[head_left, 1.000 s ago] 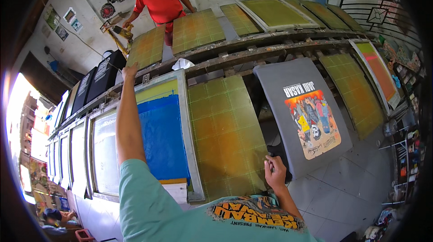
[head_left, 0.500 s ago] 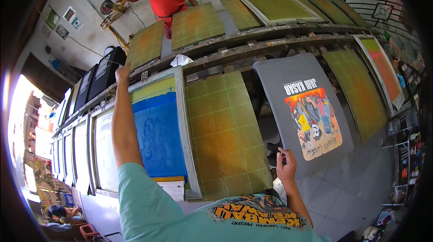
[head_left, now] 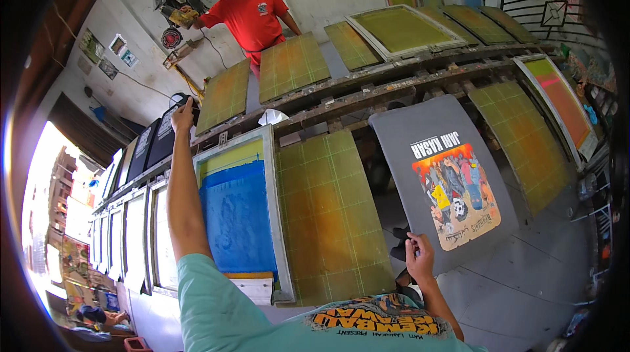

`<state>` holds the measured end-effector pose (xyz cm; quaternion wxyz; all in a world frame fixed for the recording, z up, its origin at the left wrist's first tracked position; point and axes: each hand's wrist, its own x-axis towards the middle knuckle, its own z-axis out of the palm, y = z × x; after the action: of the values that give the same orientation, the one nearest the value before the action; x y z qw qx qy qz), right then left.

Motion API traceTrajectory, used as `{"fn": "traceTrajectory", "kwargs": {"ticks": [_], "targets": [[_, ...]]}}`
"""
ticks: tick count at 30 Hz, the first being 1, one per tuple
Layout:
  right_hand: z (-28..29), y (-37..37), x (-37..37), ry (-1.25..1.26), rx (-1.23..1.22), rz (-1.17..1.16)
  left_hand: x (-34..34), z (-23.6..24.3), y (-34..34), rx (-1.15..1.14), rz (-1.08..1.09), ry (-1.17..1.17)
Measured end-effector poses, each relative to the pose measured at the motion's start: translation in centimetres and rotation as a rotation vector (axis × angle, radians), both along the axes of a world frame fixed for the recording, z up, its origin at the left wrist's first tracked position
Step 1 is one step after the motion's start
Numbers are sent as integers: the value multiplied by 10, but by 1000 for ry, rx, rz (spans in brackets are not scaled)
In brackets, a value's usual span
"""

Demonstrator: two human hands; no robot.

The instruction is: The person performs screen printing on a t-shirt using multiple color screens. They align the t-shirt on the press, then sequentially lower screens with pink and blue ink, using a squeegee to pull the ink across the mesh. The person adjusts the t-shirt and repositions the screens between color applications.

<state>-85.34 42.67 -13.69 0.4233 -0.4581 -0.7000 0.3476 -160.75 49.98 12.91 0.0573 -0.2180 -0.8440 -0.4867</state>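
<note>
My left arm reaches far forward past the blue-coated silkscreen frame (head_left: 237, 217). My left hand (head_left: 182, 118) is closed near the black shirts (head_left: 161, 139) at the far left; what its fingers hold, if anything, is too small to make out. Low over the near left edge of a grey shirt (head_left: 453, 188) hangs my right hand (head_left: 420, 255), its fingers loosely curled with nothing visible in them. That shirt lies flat on a board and bears a colourful printed picture with lettering. Between it and the blue screen lies a bare greenish printing board (head_left: 331, 214).
Across the long rail (head_left: 315, 106) stand more boards (head_left: 294, 66) and a green screen frame (head_left: 403, 29). A co-worker in red (head_left: 256, 20) stands behind them, one hand raised to a tool by the wall. A pink-and-green screen (head_left: 558, 103) leans at the right; several white-faced frames (head_left: 134, 237) line the left.
The view has tilted up, so the scene sits lower. My left hand stays stretched forward near the black shirts. My right fingers have curled in more. The co-worker has raised the tool.
</note>
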Motion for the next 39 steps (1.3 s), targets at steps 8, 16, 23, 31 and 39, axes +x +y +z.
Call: {"fn": "traceTrajectory", "kwargs": {"ticks": [8, 16, 23, 31, 39], "targets": [[-5, 21, 12, 5, -2, -50, 8, 75, 52, -13, 122, 185], [2, 40, 16, -45, 2, -78, -2, 139, 110, 110, 223, 299], [-3, 69, -4, -47, 4, -111, -2, 140, 167, 122, 180, 211], [-3, 100, -26, -53, 10, -64, -74, 105, 212, 240, 18, 77], [-4, 132, -35, -25, 29, -62, -55, 110, 254, 362, -172, 85]]}}
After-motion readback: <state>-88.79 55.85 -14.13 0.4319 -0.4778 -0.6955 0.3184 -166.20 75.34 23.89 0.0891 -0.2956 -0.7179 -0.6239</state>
